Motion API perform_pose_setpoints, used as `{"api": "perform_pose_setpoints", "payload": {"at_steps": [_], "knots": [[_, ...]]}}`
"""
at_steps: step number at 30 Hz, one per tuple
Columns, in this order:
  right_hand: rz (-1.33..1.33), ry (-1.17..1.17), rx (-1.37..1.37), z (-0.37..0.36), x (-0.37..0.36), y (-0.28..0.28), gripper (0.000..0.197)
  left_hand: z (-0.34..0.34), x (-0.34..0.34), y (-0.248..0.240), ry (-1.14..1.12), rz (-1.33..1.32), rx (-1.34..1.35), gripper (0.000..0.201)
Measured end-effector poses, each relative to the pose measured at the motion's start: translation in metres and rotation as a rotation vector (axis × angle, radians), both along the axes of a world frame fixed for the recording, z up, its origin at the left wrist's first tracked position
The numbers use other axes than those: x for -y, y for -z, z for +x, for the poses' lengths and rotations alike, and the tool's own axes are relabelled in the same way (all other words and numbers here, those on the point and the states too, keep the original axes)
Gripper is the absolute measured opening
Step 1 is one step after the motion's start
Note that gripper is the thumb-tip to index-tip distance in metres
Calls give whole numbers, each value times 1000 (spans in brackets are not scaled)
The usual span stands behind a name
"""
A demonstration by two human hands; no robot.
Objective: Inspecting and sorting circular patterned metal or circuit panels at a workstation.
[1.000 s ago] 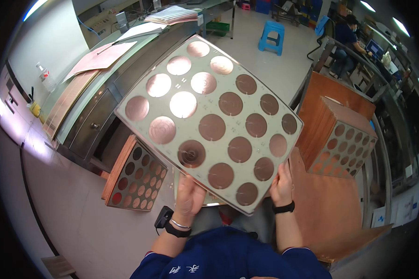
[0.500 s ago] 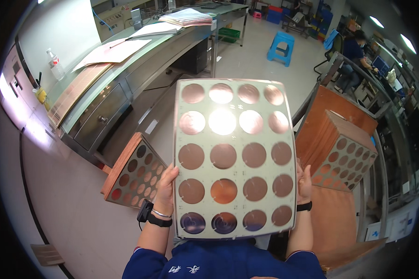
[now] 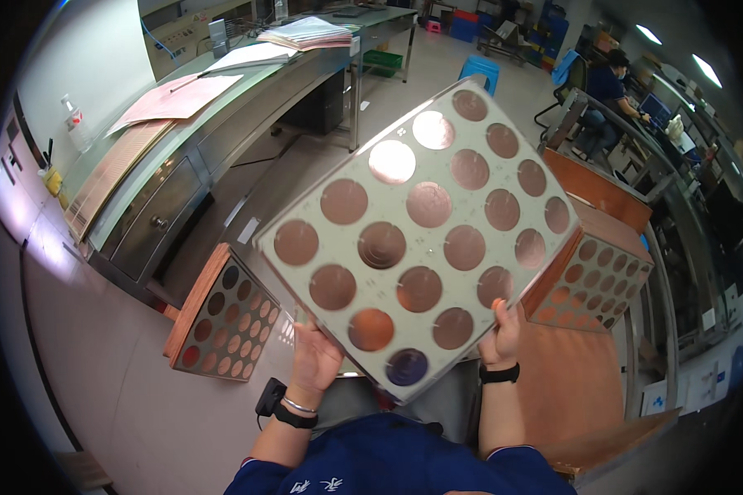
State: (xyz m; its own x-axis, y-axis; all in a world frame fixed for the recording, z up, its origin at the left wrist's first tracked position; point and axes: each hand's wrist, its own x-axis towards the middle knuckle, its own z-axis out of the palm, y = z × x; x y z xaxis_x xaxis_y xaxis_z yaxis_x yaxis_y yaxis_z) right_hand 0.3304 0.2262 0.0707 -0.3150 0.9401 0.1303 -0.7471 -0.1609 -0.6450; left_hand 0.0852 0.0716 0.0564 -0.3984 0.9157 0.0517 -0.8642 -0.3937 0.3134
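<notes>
Right of a glass-topped desk (image 3: 231,136) is a red-brown-edged stack (image 3: 229,326); then the left hand (image 3: 316,361) meets the lower-left edge of a panel (image 3: 428,235), fingers mostly hidden, grip unclear. Stiff, pale green, with shiny coppery discs, the panel tilts before the person, the right hand (image 3: 501,337) gripping its lower-right edge.

Big tilted panel (image 3: 428,231) hogs the middle. Left hand (image 3: 315,360) has a gap toward the leaning stack (image 3: 225,323), and there's a wedge of room between panel and desk (image 3: 161,196). Over right, the panel's corner overlaps the other stack (image 3: 600,274) in view, can't tell the clearance.
</notes>
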Motion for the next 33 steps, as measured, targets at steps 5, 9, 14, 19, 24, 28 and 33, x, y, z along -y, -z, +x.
{"api": "perform_pose_setpoints", "payload": {"at_steps": [5, 9, 14, 19, 24, 28, 33], "knots": [[61, -99, 164, 17, 6, -1, 44, -18, -3, 19, -15, -236, -95, 39], [42, 165, -77, 60, -19, -19, 45, -38, 12, 22, 33, -260, -66, 35], [80, 263, 250, 83, -15, -25, 51, -63, 31, 31, -136, -359, -248, 33], [125, 11, 579, 104, -23, -15, 56, -69, 41, 10, -230, -429, -482, 31], [282, 13, 662, 92, -28, -28, 42, -74, 40, -2, -324, -363, -503, 24], [352, 146, 703, 119, -48, -10, 35, -75, 37, -10, -489, -230, -642, 17], [442, 354, 530, 107, -66, -3, 31, -69, 15, -12, -622, -69, -962, 12]]}}
